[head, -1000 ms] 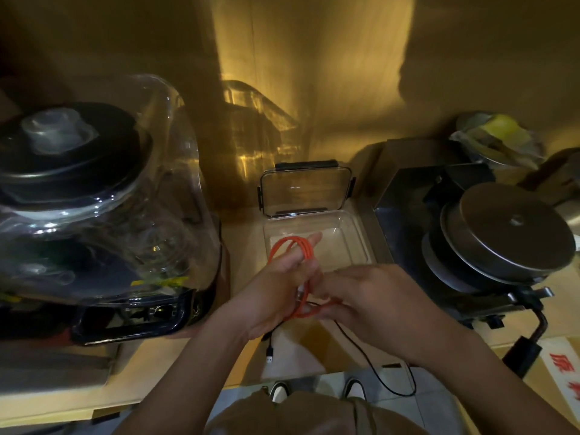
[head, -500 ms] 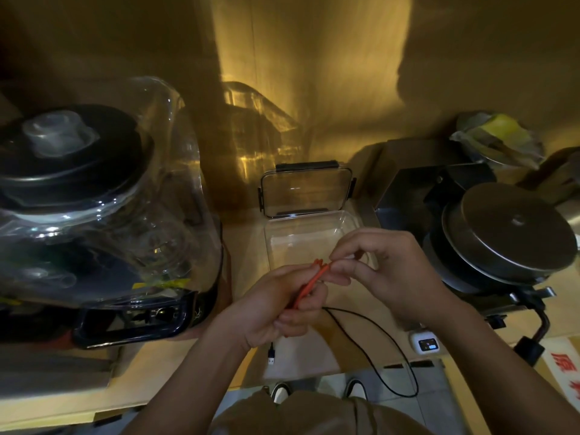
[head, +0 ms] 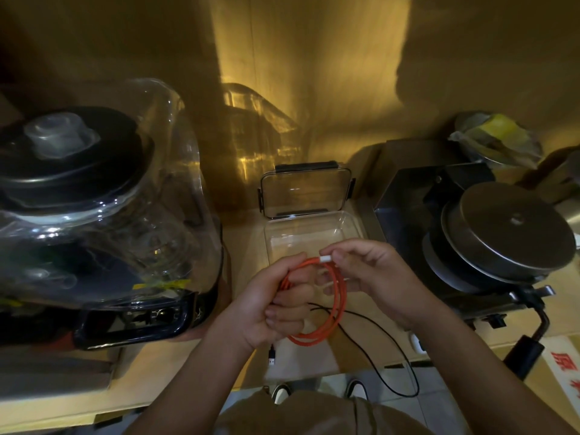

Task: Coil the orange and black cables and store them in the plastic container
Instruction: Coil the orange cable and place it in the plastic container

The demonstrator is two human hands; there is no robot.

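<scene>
Dim worktop (head: pixel 163 375). Left hand (head: pixel 270 306) clamps orange cable (head: pixel 337 296) loops; right hand (head: pixel 367 271) pinches its plug. Black cable (head: pixel 373 346) below grip, uncoiled. Container (head: pixel 351 224) beyond, empty. Early stage.

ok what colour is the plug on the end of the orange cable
White. The plug, pinched in the right hand, caps the orange cable; the head view shows it.
</scene>
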